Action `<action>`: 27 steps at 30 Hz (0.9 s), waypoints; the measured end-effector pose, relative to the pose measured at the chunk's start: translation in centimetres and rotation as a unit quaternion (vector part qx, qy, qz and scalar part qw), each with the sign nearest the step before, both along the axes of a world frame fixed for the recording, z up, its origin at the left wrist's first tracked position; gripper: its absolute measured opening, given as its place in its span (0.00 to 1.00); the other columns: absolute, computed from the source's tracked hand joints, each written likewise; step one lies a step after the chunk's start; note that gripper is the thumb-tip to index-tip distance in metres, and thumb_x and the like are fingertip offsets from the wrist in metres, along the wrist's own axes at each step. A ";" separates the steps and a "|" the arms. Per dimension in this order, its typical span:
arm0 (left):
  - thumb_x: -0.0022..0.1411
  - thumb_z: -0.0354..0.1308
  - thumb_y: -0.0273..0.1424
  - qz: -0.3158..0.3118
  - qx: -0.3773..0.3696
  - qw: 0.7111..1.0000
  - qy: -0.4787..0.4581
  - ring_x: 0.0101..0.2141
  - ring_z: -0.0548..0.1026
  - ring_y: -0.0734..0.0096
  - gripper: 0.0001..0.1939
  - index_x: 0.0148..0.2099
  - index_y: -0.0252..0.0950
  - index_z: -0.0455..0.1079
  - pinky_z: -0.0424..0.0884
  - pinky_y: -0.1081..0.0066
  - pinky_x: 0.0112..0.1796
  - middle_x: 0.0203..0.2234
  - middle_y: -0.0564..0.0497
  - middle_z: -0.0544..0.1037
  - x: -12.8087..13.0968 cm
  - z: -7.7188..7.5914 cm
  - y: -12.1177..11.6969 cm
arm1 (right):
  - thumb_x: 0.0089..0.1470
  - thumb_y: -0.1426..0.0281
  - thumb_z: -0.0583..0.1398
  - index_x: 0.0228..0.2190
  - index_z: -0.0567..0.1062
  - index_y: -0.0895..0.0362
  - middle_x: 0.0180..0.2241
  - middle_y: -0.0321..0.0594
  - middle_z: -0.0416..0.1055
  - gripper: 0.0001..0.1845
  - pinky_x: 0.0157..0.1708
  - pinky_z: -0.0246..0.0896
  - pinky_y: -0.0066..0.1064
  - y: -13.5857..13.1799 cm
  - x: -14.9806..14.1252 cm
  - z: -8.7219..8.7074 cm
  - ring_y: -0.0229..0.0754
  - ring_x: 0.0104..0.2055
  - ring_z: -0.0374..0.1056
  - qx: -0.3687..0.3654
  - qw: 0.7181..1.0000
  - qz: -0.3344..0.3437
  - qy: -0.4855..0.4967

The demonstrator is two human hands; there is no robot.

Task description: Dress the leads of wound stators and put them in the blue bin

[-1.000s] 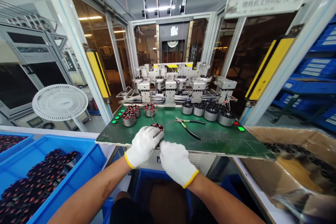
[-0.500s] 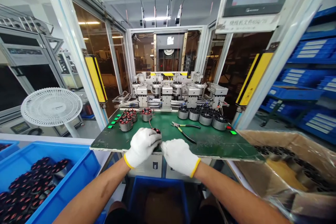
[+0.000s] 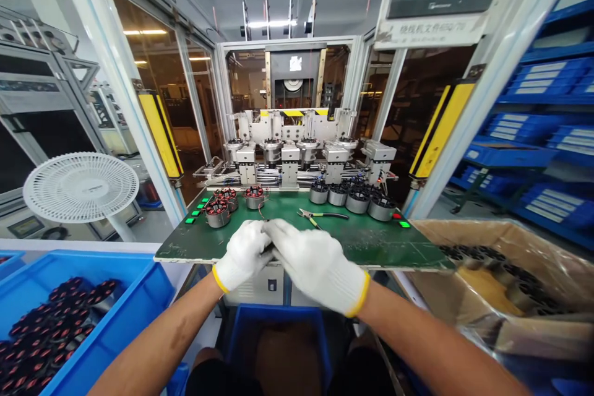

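Observation:
Both of my hands wear white knit gloves with yellow cuffs and meet over the front of a green work mat (image 3: 371,241). My left hand (image 3: 244,252) is closed around a wound motor stator, which the gloves almost fully hide. My right hand (image 3: 315,263) lies over it from the right, fingers curled against the same part. Three stators with red copper windings (image 3: 218,212) stand at the mat's back left. Several unwound grey stators (image 3: 357,200) stand at the back right. Cutting pliers (image 3: 320,216) lie on the mat beyond my right hand.
A winding machine (image 3: 297,151) with a row of fixtures stands behind the mat. A blue bin (image 3: 139,297) of wound stators sits at lower left, a lined cardboard box (image 3: 492,241) of dark parts at right. A white fan (image 3: 81,189) stands left. Yellow light curtains flank the opening.
My right hand has slid up and left over the stator, covering it. The red windings that showed beside my left hand are now hidden. The camera has shifted, so the scene has moved left.

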State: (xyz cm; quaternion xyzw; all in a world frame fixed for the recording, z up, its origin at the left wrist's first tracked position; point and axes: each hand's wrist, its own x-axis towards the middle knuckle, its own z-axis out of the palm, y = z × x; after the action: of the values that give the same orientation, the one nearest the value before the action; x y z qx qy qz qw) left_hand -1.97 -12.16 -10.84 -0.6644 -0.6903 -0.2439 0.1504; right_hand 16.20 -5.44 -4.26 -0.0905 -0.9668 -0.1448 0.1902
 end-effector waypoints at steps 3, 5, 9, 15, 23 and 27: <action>0.63 0.51 0.34 0.012 0.016 0.998 0.053 0.38 0.71 0.57 0.15 0.47 0.36 0.74 0.64 0.59 0.41 0.37 0.43 0.76 0.0 -0.9 0.4 | 0.60 0.75 0.47 0.42 0.70 0.59 0.34 0.49 0.72 0.14 0.29 0.58 0.33 2.7 -1.8 -1.1 0.49 0.34 0.71 0.039 0.996 -0.058 -0.061; 0.64 0.50 0.36 0.015 0.016 0.997 0.067 0.37 0.71 0.60 0.14 0.48 0.41 0.74 0.65 0.61 0.39 0.36 0.47 0.76 0.1 -0.5 0.8 | 0.58 0.76 0.49 0.36 0.71 0.59 0.30 0.47 0.72 0.12 0.28 0.57 0.34 4.4 -2.9 -2.7 0.51 0.34 0.71 0.036 0.993 -0.051 -0.101; 0.64 0.52 0.39 0.028 -0.029 0.999 0.024 0.34 0.71 0.65 0.11 0.40 0.45 0.76 0.65 0.67 0.34 0.31 0.51 0.75 0.5 1.3 0.8 | 0.63 0.68 0.49 0.34 0.73 0.59 0.29 0.45 0.74 0.15 0.29 0.57 0.33 6.6 -3.5 -4.8 0.48 0.32 0.71 -0.019 0.993 -0.002 -0.116; 0.46 0.67 0.46 0.167 0.035 0.979 -0.112 0.49 0.70 0.53 0.34 0.55 0.44 0.67 0.66 0.59 0.48 0.49 0.47 0.73 0.3 1.4 -1.0 | 0.64 0.68 0.47 0.50 0.71 0.57 0.42 0.45 0.75 0.19 0.37 0.61 0.32 3.8 0.7 -5.6 0.44 0.39 0.71 -0.095 0.975 -0.085 0.182; 0.45 0.65 0.39 0.076 -0.073 0.959 -0.264 0.46 0.74 0.55 0.35 0.57 0.44 0.63 0.70 0.61 0.46 0.48 0.48 0.75 -1.9 -0.5 1.1 | 0.60 0.65 0.48 0.60 0.59 0.57 0.59 0.54 0.60 0.28 0.21 0.58 0.32 -2.4 -2.8 -9.6 0.39 0.25 0.65 0.013 0.997 0.049 0.058; 0.45 0.65 0.37 0.066 -0.056 0.959 -0.270 0.44 0.76 0.57 0.34 0.56 0.43 0.64 0.71 0.62 0.44 0.46 0.47 0.76 -1.7 -0.5 1.1 | 0.64 0.73 0.42 0.62 0.57 0.57 0.61 0.57 0.56 0.26 0.27 0.60 0.32 0.5 -5.4 -9.3 0.41 0.31 0.69 0.008 0.981 -0.178 0.077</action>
State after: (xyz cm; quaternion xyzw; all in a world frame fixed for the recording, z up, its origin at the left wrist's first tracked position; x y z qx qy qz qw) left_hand -3.64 -11.08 -11.33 -0.5341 -0.7602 -0.3646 -0.0626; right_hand 10.79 -4.98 -13.54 -0.2706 -0.9163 -0.1770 0.2363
